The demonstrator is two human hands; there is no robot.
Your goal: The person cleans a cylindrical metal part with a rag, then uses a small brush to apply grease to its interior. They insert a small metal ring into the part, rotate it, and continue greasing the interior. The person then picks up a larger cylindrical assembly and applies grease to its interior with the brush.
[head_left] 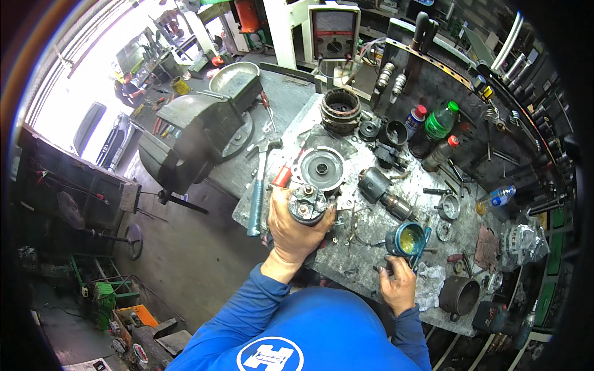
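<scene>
My left hand point(292, 230) is wrapped round a round dark part with copper-coloured terminal studs on its top, which looks like a starter solenoid point(307, 204). Just beyond it lies a round grey metal end housing point(322, 168), and a red-handled screwdriver point(282, 176) is beside that. My right hand point(398, 283) is at the near side of a blue cup point(392, 240) holding yellowish grease point(409, 239). Its fingers are bent together; a small dark bit shows by the fingertips, too small to name. A blue-handled brush or tool point(422, 246) leans at the cup's right side.
A hammer point(256, 201) lies left of my left hand, below a large bench vise point(192, 133). Farther back stand a wound stator point(341, 111), bottles point(440, 121) and a meter point(335, 37). An armature point(387, 193) and a metal cylinder point(459, 295) lie to the right.
</scene>
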